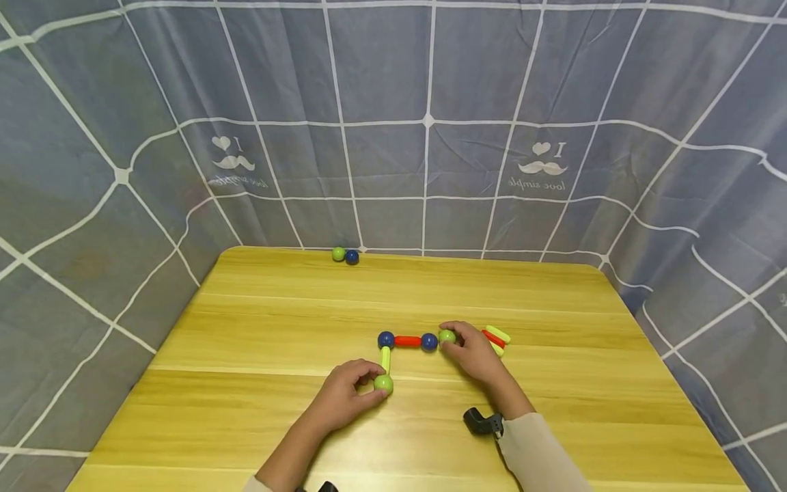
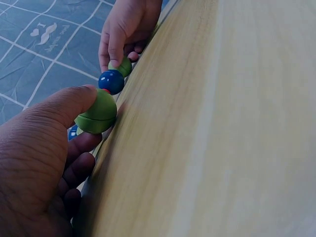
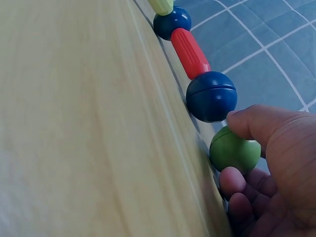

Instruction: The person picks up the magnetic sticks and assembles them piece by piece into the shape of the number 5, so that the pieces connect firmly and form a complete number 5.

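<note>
My left hand [image 1: 347, 394] pinches a green ball [image 1: 384, 384] between thumb and fingers. From that ball a yellow-green rod [image 1: 385, 360] leads up to a blue ball [image 1: 386, 339], and a red rod [image 1: 408, 341] joins this to a second blue ball [image 1: 429, 342]. Beside the second blue ball, my right hand [image 1: 472, 352] holds another green ball [image 3: 235, 149] between thumb and fingers. In the right wrist view, that green ball sits close to the blue ball [image 3: 212, 97]; whether they touch is hard to tell.
Just right of my right hand lie yellow-green rods [image 1: 499, 334] and a red rod [image 1: 494, 339], partly hidden by the hand. A green ball [image 1: 338, 254] and a blue ball [image 1: 352, 257] rest at the wooden table's far edge. A grey curtain [image 1: 393, 164] surrounds the table.
</note>
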A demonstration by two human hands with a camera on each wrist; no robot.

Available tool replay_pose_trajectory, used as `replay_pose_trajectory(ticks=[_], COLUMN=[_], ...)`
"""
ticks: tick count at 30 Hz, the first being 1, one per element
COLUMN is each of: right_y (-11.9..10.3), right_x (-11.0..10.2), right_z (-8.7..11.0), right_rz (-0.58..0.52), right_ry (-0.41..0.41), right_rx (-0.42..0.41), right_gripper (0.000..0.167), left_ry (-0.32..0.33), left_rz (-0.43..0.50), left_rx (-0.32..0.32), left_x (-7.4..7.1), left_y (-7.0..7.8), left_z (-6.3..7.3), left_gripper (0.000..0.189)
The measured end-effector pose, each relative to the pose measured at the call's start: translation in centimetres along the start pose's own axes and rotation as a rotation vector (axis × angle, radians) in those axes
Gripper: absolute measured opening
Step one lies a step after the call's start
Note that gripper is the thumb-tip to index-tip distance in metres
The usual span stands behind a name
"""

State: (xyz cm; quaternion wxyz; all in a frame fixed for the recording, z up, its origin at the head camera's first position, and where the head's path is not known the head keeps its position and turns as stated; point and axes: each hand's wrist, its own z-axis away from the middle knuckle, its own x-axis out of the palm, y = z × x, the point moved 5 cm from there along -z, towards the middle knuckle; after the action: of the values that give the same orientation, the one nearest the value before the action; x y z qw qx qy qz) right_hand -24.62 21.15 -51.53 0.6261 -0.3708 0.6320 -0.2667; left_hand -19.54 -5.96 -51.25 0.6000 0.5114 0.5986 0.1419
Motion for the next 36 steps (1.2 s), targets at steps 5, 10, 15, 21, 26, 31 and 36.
replay_pose_trajectory(ticks=[5,10,15,21,26,31,36], right_y=[0.2,0.3,0.3,0.2,-0.2,-0.5,-0.5], right_x=[0.0,0.0,-0.1,-0.2,-0.4,-0.9,-1.9], right_z=[0.1,0.0,0.1,0.2,0.2,0.5,1.5], right_rz=[-0.014,-0.032,-0.034,-0.029,-0.026,-0.043,-0.037], right_ry=[0.009,0.010,0.020,0.021,0.017,0.004,0.009], right_rx=[0.020,0.016,0.011,0.015,0.022,0.053,0.086], right_gripper=[0.038,0.040,0.040,0.043,0.043,0.044,0.042], left_ry=[0.001,-0.006,-0.009,-0.010,-0.001,0.009,0.007], left_rz=[0.003,-0.004,-0.001,0.014,0.018,0.002,-0.008], left_rx=[0.005,-0.001,0.000,-0.015,-0.007,0.017,0.039], left_x=[0.0,0.0,0.0,0.1,0.0,0.0,0.1], left_y=[-0.1,-0.2,-0.1,-0.1,-0.1,-0.1,-0.1], left_z=[0.0,0.0,-0.1,-0.1,-0.1,-0.1,-0.1], left_gripper=[0.023,0.024,0.023,0.022,0.022,0.021,0.022])
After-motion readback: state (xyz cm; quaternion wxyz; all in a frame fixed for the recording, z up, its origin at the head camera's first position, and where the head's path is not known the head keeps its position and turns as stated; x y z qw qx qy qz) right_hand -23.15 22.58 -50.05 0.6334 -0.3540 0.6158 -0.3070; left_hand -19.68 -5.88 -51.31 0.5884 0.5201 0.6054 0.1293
